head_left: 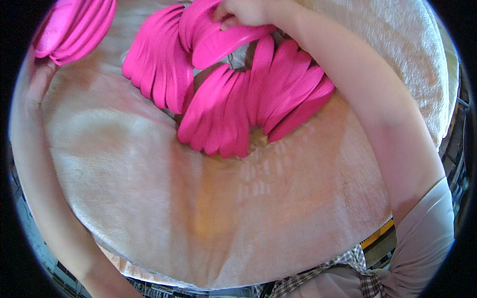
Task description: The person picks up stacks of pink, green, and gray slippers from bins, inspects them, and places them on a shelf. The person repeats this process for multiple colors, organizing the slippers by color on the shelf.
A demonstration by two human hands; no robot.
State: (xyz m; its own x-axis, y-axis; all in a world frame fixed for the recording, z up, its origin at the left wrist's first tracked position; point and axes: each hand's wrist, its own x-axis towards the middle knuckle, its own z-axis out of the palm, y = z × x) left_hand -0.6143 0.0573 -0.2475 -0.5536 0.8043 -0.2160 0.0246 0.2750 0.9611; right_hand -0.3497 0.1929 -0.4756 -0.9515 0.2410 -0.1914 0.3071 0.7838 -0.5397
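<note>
Your left hand [43, 77] touched the lower end of a bundle of bright pink, curved strips [82, 30] at upper left, its grip hidden. Your right hand [246, 12] pinched a matching pink bunch [218, 43], beside other pink bunches [216, 111] on cream plush cloth [124, 208].

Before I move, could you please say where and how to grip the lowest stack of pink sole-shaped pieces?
Probably grip the lowest stack around its rounded lower ends, from the near side: they face you over beige cloth, while the left stack and right stack crowd its sides.
</note>
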